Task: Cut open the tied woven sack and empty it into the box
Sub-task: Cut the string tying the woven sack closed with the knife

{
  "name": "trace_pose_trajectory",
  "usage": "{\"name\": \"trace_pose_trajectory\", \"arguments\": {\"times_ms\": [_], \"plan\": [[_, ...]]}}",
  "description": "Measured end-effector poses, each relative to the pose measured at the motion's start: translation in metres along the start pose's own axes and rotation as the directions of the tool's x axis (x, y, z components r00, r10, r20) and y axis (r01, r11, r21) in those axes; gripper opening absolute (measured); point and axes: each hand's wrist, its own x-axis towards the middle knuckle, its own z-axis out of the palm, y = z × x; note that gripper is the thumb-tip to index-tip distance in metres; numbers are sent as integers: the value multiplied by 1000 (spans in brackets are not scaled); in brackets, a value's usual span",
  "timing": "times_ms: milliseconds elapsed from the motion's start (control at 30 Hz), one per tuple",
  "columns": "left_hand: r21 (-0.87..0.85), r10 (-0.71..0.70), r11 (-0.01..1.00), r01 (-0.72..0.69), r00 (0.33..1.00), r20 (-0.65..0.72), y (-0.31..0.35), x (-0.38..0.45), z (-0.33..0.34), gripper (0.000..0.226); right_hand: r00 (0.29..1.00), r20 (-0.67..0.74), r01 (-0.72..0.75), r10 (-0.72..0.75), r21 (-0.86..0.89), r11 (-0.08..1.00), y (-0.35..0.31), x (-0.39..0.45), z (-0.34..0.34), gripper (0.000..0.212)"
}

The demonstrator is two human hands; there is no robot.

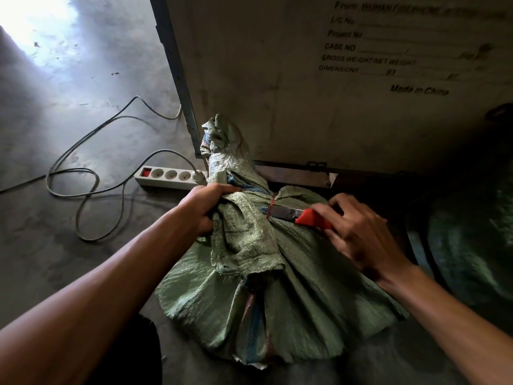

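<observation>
A green woven sack lies on the concrete floor, its neck bunched and tied with a thin red string. My left hand grips the gathered neck just left of the tie. In my right hand is a red-handled utility knife, its steel blade pointing left with the tip against the red string. The loose top of the sack stands up behind my left hand. Behind the sack rises the printed wall of a large wooden box.
A white power strip with a plugged-in cable lies on the floor left of the sack, and its grey cord loops across the concrete. A dark green bundle sits in shadow at the right.
</observation>
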Motion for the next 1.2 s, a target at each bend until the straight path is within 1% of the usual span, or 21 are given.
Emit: {"name": "trace_pose_trajectory", "arguments": {"times_ms": [100,200,233,300,367,400,433,467,500,533,567,633,700,733,800,833,933,967,1033,1100,1200], "plan": [[16,-14,1000,14,1000,17,-2,-1,1,11,998,-63,-9,7,-23,1000,-4,1,5,62],[22,-40,999,40,999,32,-5,-2,-1,6,997,-78,-21,20,-14,1000,-9,2,12,61],[29,-47,999,46,998,31,-6,-2,-1,6,995,-97,-39,38,-1,999,-13,3,11,57],[55,-48,997,47,999,18,-11,-3,0,7,976,-183,-112,120,55,992,-18,11,2,49],[53,-20,998,19,1000,14,-15,-5,0,4,953,-257,-139,159,94,986,-17,23,-10,47],[41,14,999,-15,1000,20,-16,-5,0,8,950,-264,-141,168,118,983,-15,29,-14,47],[29,56,998,-57,998,28,-17,-4,-1,15,947,-247,-159,203,188,969,-12,33,-16,46],[21,108,994,-108,994,27,-17,-5,-1,19,942,-201,-199,270,314,928,-11,36,-15,44],[27,164,986,-164,986,26,-16,-7,0,20,927,-134,-249,349,476,844,-11,38,-15,41],[46,219,974,-221,975,31,-16,-8,0,21,910,-41,-301,413,622,723,-14,40,-14,39],[74,266,960,-269,963,46,-16,-9,-1,24,896,44,-331,442,728,600,-19,42,-13,36],[127,331,931,-342,939,96,-16,-8,-3,46,891,114,-322,440,841,434,-29,48,-12,27],[189,374,900,-392,919,125,-16,-8,-5,70,887,129,-296,443,896,331,-39,55,-11,25],[222,396,880,-420,907,145,-14,-9,-5,75,888,128,-282,441,910,303,-43,58,-10,23],[257,396,859,-443,893,216,-12,-11,-4,71,889,118,-264,443,922,284,-49,61,-3,20],[254,364,870,-423,898,249,-8,-13,-4,67,886,117,-260,449,927,271,-51,61,0,22],[167,193,952,-257,927,322,3,-16,-12,69,880,119,-244,459,944,223,-54,61,6,28],[172,172,956,-239,926,335,7,-17,-14,70,886,120,-241,447,944,224,-55,60,7,30],[197,209,943,-269,937,280,10,-17,-15,66,904,138,-250,405,939,237,-57,59,8,31],[156,272,940,-305,941,198,7,-14,-14,54,910,154,-278,384,915,292,-58,59,5,30],[95,336,931,-352,929,154,3,-9,-13,41,909,76,-258,410,875,409,-57,57,-10,23]]}}
